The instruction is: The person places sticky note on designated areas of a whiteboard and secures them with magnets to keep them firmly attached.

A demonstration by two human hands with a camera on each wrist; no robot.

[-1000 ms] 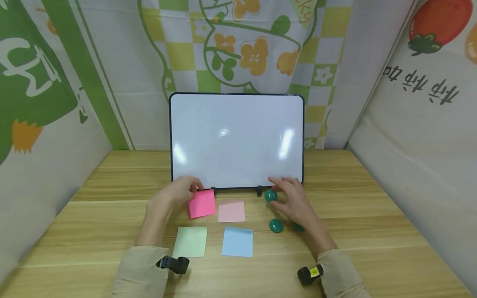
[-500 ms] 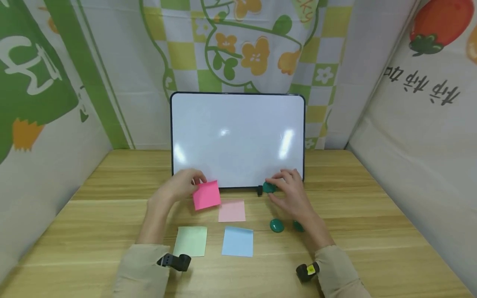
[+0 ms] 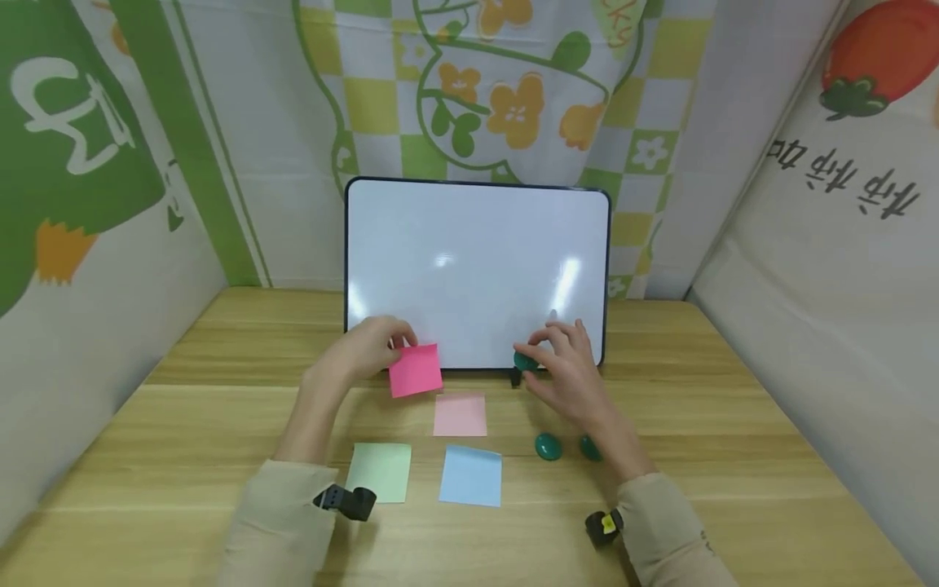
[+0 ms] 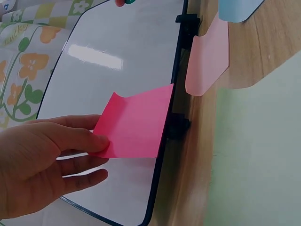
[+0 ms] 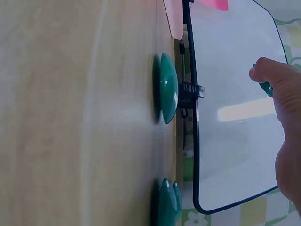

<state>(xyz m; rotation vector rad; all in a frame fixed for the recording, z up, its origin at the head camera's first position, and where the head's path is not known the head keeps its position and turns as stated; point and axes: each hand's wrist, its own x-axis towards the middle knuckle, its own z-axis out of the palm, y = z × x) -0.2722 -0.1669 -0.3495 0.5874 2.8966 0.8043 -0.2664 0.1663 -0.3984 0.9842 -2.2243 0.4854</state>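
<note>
My left hand [image 3: 367,346] pinches a hot pink sticky note [image 3: 416,371] at its upper left corner, thumb in front. The note is raised before the lower left part of the whiteboard [image 3: 477,261]; whether it touches the board I cannot tell. In the left wrist view, the sheet [image 4: 136,125] bends slightly near the thumb. Between thumb and fingers, my right hand [image 3: 575,375] holds a green round magnet [image 3: 524,361] near the board's lower right. The right wrist view shows that magnet [image 5: 266,88] mostly covered by the thumb.
Light pink [image 3: 460,415], pale green [image 3: 379,473] and blue sticky notes [image 3: 470,475] lie on the wooden table. Domed green magnets [image 3: 548,446] lie near my right wrist, one partly hidden. Black stand feet [image 3: 516,377] support the whiteboard. Printed cloth surrounds the table.
My left hand has raised the hot pink note up and to the right, over the board's lower edge. The right hand has taken the magnet and lifted it toward the board.
</note>
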